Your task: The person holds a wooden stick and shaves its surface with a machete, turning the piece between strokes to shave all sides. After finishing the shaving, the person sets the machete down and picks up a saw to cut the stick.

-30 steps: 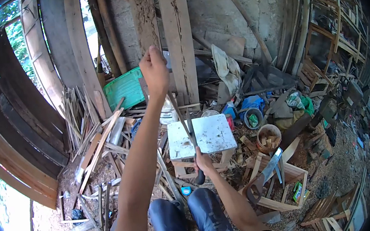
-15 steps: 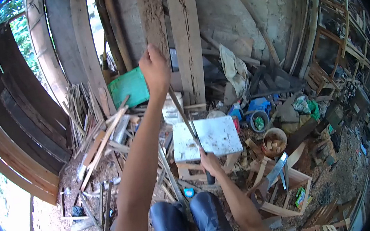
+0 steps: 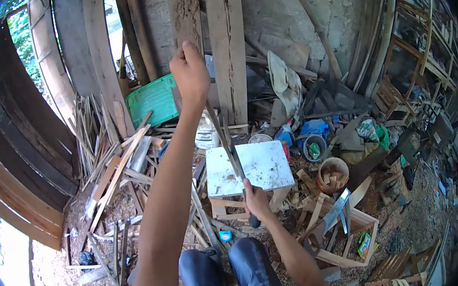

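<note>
Two bare hands work in front of a seated person's knees in a cluttered wood yard. The left hand point(image 3: 190, 71), raised high, is clenched around the upper end of a thin wooden strip point(image 3: 219, 130) that slants down over a small white-topped table point(image 3: 269, 166). The right hand point(image 3: 256, 200), lower down, grasps a black-handled tool point(image 3: 240, 169), its narrow blade pointing up along the strip's lower part. To the right, a handsaw point(image 3: 334, 213) leans on a wooden frame point(image 3: 370, 234), near a bucket point(image 3: 327, 184) of wood offcuts
</note>
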Available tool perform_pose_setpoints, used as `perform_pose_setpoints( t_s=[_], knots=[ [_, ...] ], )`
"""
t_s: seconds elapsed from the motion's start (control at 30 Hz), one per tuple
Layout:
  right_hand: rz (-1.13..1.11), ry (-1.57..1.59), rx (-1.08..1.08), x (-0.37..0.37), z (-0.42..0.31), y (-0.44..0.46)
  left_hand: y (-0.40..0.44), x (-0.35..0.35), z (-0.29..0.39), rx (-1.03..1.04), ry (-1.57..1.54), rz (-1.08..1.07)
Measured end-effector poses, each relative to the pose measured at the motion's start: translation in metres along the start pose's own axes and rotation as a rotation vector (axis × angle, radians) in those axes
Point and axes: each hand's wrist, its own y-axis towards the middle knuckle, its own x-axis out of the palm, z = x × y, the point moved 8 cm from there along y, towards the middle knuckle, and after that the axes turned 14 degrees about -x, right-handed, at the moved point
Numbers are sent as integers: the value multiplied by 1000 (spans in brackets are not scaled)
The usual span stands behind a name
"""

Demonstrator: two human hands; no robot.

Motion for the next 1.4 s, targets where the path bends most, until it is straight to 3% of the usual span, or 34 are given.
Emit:
perform_pose_setpoints(
  t_s=[0.07,0.13,0.17,0.2,0.27,0.33,0.37,0.4,0.47,0.5,0.6,0.7,0.8,0.93,0.97,1.0,1.1,1.13,1.2,1.23,1.37,1.4],
  knots=[
    [166,-298,-378,2,21,8,-2,3,6,-7,-2,9],
    [46,143,284,12,97,0,-8,-1,3,-12,11,19],
    [100,-199,-48,2,77,12,-5,-2,0,-6,19,34],
    [-13,-134,179,6,80,13,-1,-3,0,0,25,55],
    [-59,-63,199,2,41,2,-4,-2,-1,28,50,80],
    [29,-59,7,-1,24,0,-1,5,-1,0,23,31],
    [162,-96,-303,1,39,9,4,4,0,2,23,36],
    [155,-96,-290,2,45,7,6,2,0,26,42,55],
    [50,269,367,13,104,-8,1,0,-3,45,60,64],
    [9,27,217,5,92,0,-2,-1,-5,32,46,57],
    [-44,1,196,1,52,-4,-2,-4,-7,20,41,51],
    [173,-277,-87,8,99,10,5,-3,-1,7,-2,49],
    [60,-94,119,2,129,3,1,-9,0,-25,57,71],
    [-20,115,280,-9,70,-3,-3,-18,-2,45,92,139],
    [5,31,130,-16,54,4,1,-15,2,40,59,126],
    [3,30,125,-17,48,4,2,-16,2,22,35,117],
    [264,-14,-209,-24,37,7,2,-20,4,39,81,146],
    [260,-15,-204,-15,48,5,2,-20,4,53,99,168],
    [-15,-53,192,16,104,-8,1,-19,3,45,116,162],
    [-19,-484,65,12,107,-1,0,-16,8,77,124,157],
    [13,-483,85,-6,90,-5,-1,-10,5,108,125,163],
    [9,-361,107,-9,76,-9,-5,-9,5,104,123,167]
  ],
)
